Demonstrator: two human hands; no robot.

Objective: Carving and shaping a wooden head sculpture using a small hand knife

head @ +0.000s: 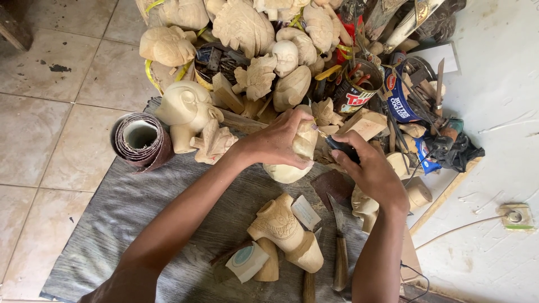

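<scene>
- Left hand [278, 140] wraps tight around a pale carving [292, 163], pinning it against the grey mat [140, 224] to steady it.
- Right hand [370, 174] is clamped on a dark-handled tool [339, 147], tip on the carving's upper edge.
- Knife [339, 247] and sandpaper roll [140, 140] lie close by.
- More carvings [252, 33] piled behind; tiled floor [45, 129], white wall to the right.

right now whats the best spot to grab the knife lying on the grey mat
Take the knife by its brown wooden handle, the end nearest the person. It lies flat on the grey mat with the metal blade pointing away toward the right hand, so coming from the near side, fingers closing across the handle from above, likely keeps them clear of the edge and the carvings beside it.
</scene>
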